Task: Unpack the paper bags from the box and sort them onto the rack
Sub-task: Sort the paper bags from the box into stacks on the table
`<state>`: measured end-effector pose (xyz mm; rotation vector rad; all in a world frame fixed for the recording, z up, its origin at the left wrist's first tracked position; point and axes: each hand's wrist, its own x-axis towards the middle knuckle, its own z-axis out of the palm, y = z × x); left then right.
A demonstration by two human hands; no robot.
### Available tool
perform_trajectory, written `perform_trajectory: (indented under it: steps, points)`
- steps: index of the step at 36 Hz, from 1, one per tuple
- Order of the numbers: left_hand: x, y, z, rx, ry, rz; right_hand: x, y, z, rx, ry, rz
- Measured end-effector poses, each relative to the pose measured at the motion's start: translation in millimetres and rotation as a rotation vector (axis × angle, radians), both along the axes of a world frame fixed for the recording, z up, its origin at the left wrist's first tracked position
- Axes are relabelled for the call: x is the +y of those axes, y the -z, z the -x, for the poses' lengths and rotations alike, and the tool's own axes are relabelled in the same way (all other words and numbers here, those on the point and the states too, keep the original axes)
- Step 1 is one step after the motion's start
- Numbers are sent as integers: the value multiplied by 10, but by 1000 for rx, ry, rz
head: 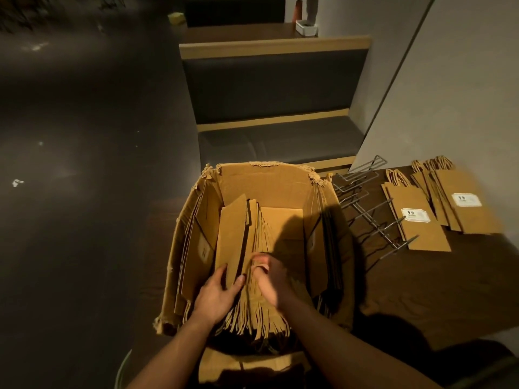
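Dark wooden table (pixel 449 290), cardboard box (pixel 264 178), wire rack (pixel 373 217), padded bench (pixel 278 141) behind

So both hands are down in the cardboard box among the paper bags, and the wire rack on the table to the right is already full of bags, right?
Not quite. The head view shows both hands, left and right, in the cardboard box among the paper bags, but the wire rack holds none. The unpacked bags lie flat on the table beside it.
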<state>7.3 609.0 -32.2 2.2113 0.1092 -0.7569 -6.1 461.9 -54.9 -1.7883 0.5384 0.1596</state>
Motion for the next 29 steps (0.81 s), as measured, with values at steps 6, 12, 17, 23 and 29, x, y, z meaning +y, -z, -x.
perform_trajectory:
  steps: [6,12,17,23,29]
  points:
    - [-1,-33,-23,6,-79,21,122,-107,75,-85,-349,-78]
    - [37,34,-48,31,-238,71,-4,9,70,80,-143,-12]
    - [27,7,-37,27,-185,80,-67,34,72,110,-52,-18]
    - [35,-29,-20,32,-124,75,-21,88,111,57,-72,28]
    - [30,-10,-12,25,-37,50,61,24,108,-24,-222,-8]
